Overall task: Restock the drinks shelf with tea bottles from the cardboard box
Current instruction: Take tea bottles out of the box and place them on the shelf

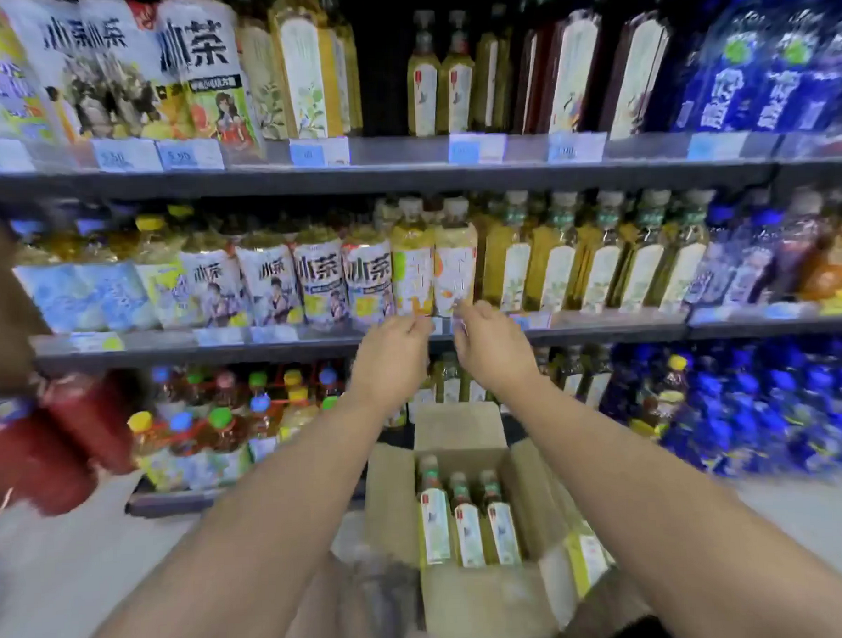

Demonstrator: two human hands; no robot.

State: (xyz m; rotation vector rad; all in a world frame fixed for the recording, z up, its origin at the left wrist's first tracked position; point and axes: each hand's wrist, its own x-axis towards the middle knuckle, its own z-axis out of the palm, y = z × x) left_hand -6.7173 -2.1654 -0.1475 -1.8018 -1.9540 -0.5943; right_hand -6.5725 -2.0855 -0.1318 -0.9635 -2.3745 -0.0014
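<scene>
tea bottles: I count three yellow-green plastic tea bottles with white labels point(468, 520), upright in a row against the back of the box, caps up.
box: open brown cardboard box point(486, 598) on the floor between my forearms, below the shelves; all flaps folded outward. The front half of its inside is out of my sight.
left hand: left hand point(391, 355) raised at the front lip of the middle shelf, fingers curled loosely, tips near the base of the pale yellow bottle with the orange-printed label point(411, 271). It grips nothing that I can see.
right hand: right hand point(494, 347) just beside the left, with a narrow gap between them. Fingertips pinch something small at the shelf lip; too blurred for me to name.
middle shelf: grey metal middle shelf rail with price tags point(276, 334); front row packed, bottles side by side.
top shelf: tall yellow square-sided bottles point(442, 86) with a dark open slot to their left.
periphery: blurred red packaging point(56, 441) crowds the left edge; blue bottle packs point(765, 402) fill the lower right.
floor: pale floor point(84, 569) open on both sides of the box.
</scene>
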